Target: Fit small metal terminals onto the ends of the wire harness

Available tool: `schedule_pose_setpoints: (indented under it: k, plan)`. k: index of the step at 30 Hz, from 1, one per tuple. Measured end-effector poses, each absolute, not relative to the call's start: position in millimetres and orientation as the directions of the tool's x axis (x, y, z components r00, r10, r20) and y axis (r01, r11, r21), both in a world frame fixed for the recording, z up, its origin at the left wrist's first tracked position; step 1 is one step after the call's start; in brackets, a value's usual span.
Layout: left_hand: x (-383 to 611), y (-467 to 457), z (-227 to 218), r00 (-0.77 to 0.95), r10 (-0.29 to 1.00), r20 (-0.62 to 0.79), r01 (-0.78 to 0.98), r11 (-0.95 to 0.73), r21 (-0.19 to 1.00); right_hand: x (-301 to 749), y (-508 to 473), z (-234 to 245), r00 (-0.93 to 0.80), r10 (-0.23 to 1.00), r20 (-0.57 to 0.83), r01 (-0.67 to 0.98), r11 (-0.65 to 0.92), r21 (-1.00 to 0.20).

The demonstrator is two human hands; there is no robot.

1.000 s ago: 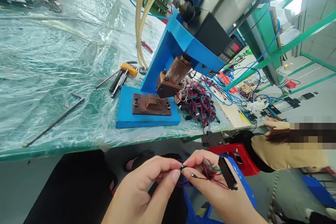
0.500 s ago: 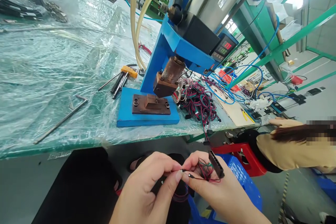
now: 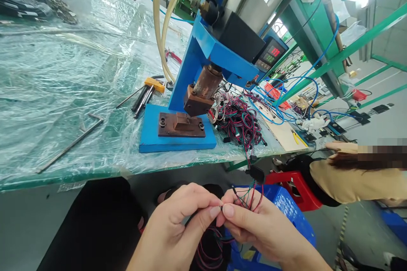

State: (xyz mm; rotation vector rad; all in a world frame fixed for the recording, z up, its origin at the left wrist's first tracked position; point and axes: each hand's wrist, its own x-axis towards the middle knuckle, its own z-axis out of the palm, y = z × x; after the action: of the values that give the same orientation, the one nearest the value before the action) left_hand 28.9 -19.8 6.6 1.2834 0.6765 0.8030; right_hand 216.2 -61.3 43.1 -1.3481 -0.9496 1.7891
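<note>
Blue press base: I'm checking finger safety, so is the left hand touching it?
Apart. The head view shows a strip of table and dark space between the left hand and the blue press base.

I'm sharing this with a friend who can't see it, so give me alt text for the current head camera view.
A person's left-hand grip and right-hand grip pinch a tiny dark piece, with thin wires and a black connector above the right one. Behind, a blue press stands on a plastic-covered bench beside tangled cables.
</note>
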Motion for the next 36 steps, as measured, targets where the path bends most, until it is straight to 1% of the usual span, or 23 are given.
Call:
schedule_pose_setpoints:
  k: [2,4,6,9,11,15,18,20,22,25,28,31,33,36]
  plan:
    - [32.0,-18.6,6.7,0.565,0.825,-0.013,-0.144,0.114,0.983,215.9,-61.7,43.5,-0.211,0.872,-0.442,-0.11,-0.47,-0.876]
    - [34.6,-18.2,5.5,0.564,0.825,-0.029,-0.15,0.137,0.979,215.8,-62.6,45.0,-0.183,0.887,-0.424,-0.08,-0.443,-0.893]
    - [34.8,-18.4,3.8,0.55,0.835,-0.025,-0.16,0.135,0.978,215.4,-63.5,47.5,-0.146,0.906,-0.396,0.009,-0.4,-0.917]
    - [31.9,-19.3,2.5,0.529,0.848,0.011,-0.159,0.086,0.983,213.5,-63.9,51.9,-0.097,0.938,-0.332,0.158,-0.314,-0.936]
    - [29.9,-20.2,2.8,0.527,0.849,0.036,-0.164,0.06,0.985,211.5,-63.4,54.5,-0.073,0.952,-0.299,0.211,-0.278,-0.937]
    - [29.4,-23.0,5.0,0.516,0.856,0.026,-0.179,0.079,0.981,206.9,-62.9,59.4,-0.039,0.965,-0.259,0.326,-0.233,-0.916]
    - [30.8,-24.1,6.9,0.511,0.859,-0.018,-0.167,0.12,0.979,204.1,-65.3,62.1,-0.03,0.978,-0.204,0.464,-0.167,-0.87]
    - [31.6,-24.4,7.3,0.513,0.858,-0.022,-0.15,0.115,0.982,203.1,-67.7,62.5,-0.043,0.985,-0.165,0.535,-0.117,-0.837]
    - [32.2,-25.1,6.3,0.498,0.867,0.025,-0.145,0.054,0.988,202.5,-69.3,61.9,-0.052,0.992,-0.116,0.583,-0.064,-0.81]
    - [33.7,-27.2,2.9,0.438,0.887,0.143,-0.142,-0.089,0.986,201.3,-68.5,60.4,-0.053,0.998,-0.04,0.623,0.002,-0.782]
    - [36.0,-30.2,-0.9,0.365,0.903,0.227,-0.061,-0.22,0.973,199.0,-66.9,59.4,-0.065,0.998,0.003,0.629,0.043,-0.776]
    - [38.7,-33.8,-2.4,0.285,0.907,0.31,0.023,-0.33,0.944,195.9,-68.5,57.4,-0.069,0.994,0.09,0.629,0.113,-0.769]
    - [40.8,-35.8,-2.0,0.241,0.906,0.349,0.054,-0.371,0.927,194.2,-70.3,54.2,-0.055,0.99,0.13,0.638,0.135,-0.758]
    - [43.0,-37.4,-1.6,0.21,0.915,0.345,0.083,-0.369,0.926,193.6,-70.7,46.0,-0.056,0.974,0.219,0.632,0.204,-0.748]
